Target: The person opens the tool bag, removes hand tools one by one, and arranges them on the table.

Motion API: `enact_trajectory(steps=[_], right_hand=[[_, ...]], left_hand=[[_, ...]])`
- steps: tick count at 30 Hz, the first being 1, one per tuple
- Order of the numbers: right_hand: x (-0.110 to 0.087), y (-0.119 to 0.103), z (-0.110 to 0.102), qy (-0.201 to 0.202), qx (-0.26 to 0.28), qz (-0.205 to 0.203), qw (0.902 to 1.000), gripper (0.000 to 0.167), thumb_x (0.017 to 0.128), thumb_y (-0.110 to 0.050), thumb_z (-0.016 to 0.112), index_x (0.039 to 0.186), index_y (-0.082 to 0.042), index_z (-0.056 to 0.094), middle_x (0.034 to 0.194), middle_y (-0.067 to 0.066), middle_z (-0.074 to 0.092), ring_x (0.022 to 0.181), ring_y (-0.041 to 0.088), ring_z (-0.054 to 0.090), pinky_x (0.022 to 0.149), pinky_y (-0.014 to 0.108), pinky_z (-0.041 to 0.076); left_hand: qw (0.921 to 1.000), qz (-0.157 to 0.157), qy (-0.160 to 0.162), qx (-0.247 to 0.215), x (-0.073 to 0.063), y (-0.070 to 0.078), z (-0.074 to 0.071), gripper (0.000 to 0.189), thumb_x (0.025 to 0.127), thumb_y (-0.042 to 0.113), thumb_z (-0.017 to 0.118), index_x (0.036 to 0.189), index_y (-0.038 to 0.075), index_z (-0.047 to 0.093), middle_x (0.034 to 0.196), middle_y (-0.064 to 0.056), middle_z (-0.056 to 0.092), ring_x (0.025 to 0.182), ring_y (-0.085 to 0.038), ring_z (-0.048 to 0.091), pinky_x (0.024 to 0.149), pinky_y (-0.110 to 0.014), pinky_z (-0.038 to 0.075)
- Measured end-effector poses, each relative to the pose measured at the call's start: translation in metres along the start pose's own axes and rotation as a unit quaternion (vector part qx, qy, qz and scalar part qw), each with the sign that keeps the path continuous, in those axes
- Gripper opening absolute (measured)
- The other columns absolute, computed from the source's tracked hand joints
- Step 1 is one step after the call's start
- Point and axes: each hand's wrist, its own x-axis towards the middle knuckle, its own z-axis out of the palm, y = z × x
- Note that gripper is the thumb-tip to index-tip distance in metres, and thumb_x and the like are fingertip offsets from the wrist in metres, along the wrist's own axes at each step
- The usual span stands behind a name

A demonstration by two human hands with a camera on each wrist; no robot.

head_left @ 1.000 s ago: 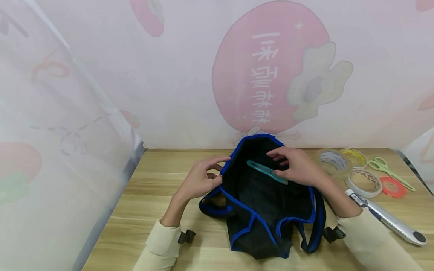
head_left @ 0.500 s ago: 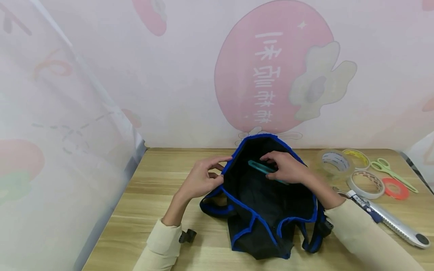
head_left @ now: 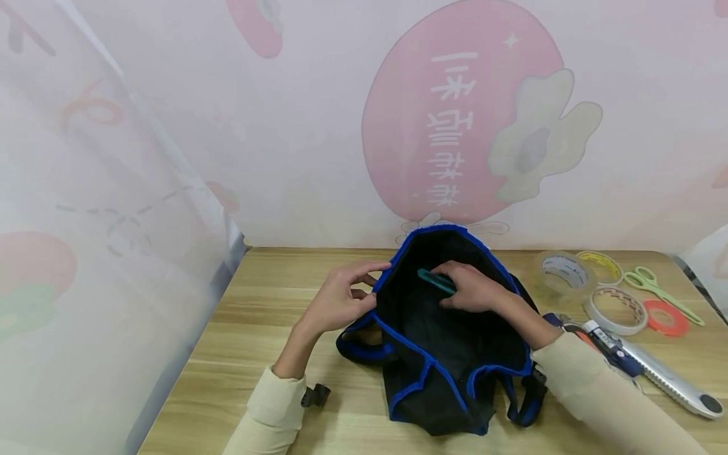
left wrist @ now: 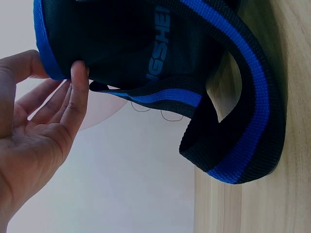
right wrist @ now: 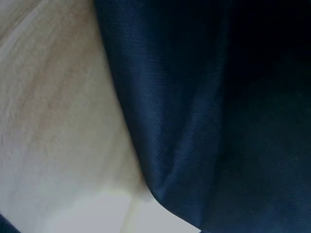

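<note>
A black tool bag (head_left: 432, 328) with blue edging stands on the table, its mouth gaping toward me. My left hand (head_left: 341, 297) pinches the bag's blue rim at the left; the left wrist view shows thumb and fingers on the blue edging (left wrist: 46, 43). Inside the mouth, my right hand (head_left: 471, 287) grips a slim teal tool (head_left: 436, 281) that looks like a utility knife, and its near end is hidden by the hand. Neither the hand nor the tool appears in the right wrist view, which is filled by dark bag fabric (right wrist: 170, 121) and wood.
A blue-striped strap (left wrist: 257, 97) loops beside the bag. At right lie clear tape (head_left: 563, 275), yellow tape (head_left: 603, 262), white tape (head_left: 617, 309), red tape (head_left: 665, 317), green scissors (head_left: 662, 294) and a large silver cutter (head_left: 671, 376). Another blue-and-red tool (head_left: 586, 338) lies partly under the right sleeve.
My right hand has moved left and deeper into the bag's mouth, closing round the teal tool. My left hand keeps its hold on the rim.
</note>
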Motion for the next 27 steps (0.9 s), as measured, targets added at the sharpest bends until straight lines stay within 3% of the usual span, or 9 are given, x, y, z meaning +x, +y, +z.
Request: enact_trajectory(steps=[8,18,27], right_hand=[[-0.001,-0.001,0.009,-0.01,0.003,0.023,0.9997,0.063,0.091,-0.012,0.083,0.149,-0.001,0.058,0.151,0.024,0.057,0.111,0.03,0.058,0.093,0.046,0.05],[-0.003,-0.005,0.02,-0.021,-0.008,0.009,0.9997,0.059,0.089,-0.007,0.084,0.144,0.0,0.063,0.138,0.019,0.066,0.112,0.026,0.063,0.096,0.045,0.056],[-0.005,-0.013,0.025,-0.02,0.004,0.026,0.9995,0.055,0.088,-0.007,0.086,0.139,-0.002,0.067,0.129,0.014,0.069,0.105,0.023,0.064,0.091,0.042,0.058]], left_hand=[[1.0,-0.009,-0.003,-0.004,0.0,0.002,0.0,0.059,0.09,-0.007,0.065,0.146,0.011,0.067,0.145,-0.008,0.068,0.109,-0.026,0.074,0.078,-0.027,0.064],[1.0,0.0,-0.002,-0.002,-0.001,0.003,0.0,0.061,0.089,-0.008,0.065,0.147,0.011,0.066,0.147,-0.01,0.067,0.109,-0.027,0.074,0.077,-0.027,0.063],[1.0,-0.005,0.002,0.005,-0.001,0.003,-0.001,0.06,0.089,-0.007,0.066,0.146,0.012,0.067,0.146,-0.006,0.068,0.109,-0.025,0.074,0.077,-0.028,0.064]])
